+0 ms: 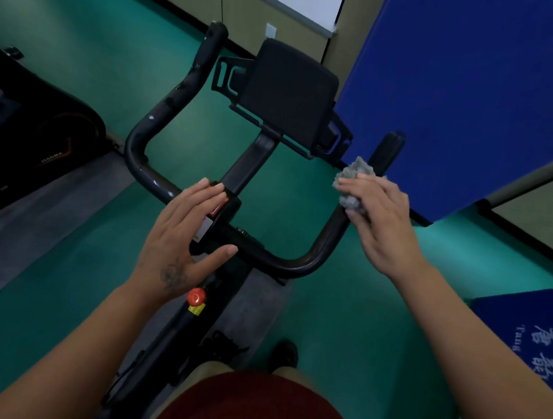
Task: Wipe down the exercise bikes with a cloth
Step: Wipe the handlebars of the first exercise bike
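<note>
Your right hand clasps a nubby grey cloth around the right arm of the black tubular handlebar; your left hand hovers flat, fingers straight and released, over the bar's centre clamp. A padded blue mat leans close beside the right grip, the boxy black console stands ahead. A round red knob sits on the frame below; second bike left on green floor.

I see a nubby, fuzzy grey cloth at centre right, against handlebars of scuffed, faintly glossy black metal. The console above looks like matt black plastic. The green floor is smooth with a dull sheen.
</note>
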Demonstrator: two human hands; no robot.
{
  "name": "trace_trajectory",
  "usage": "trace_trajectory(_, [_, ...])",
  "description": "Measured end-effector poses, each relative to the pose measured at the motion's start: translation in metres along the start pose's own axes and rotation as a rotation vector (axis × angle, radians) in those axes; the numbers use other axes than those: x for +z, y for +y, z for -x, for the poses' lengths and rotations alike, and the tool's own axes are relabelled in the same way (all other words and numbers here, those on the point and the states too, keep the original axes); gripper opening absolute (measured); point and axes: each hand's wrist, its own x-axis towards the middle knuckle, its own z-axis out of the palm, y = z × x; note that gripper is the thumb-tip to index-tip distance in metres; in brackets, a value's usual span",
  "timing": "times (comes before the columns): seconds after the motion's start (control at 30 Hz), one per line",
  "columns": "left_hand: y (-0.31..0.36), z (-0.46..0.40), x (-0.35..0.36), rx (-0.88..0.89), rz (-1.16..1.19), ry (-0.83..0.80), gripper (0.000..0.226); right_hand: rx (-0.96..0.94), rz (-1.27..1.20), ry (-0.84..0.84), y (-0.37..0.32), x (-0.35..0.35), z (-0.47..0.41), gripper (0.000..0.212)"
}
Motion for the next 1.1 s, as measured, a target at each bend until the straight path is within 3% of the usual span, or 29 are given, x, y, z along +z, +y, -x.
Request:
trace_trajectory(0.33, [-0.005, 0.001, 0.0, 0.026, 0.005, -0.002, 0.076, 0.139, -0.14, 0.018, -0.038, 0.016, 0.031, 0.036])
trace_trajectory(1.1, [-0.021, 0.004, -0.009, 0.112, 0.102, -0.081, 0.085, 0.007, -0.021, 0.051, -0.143, 0.07, 0.059, 0.041])
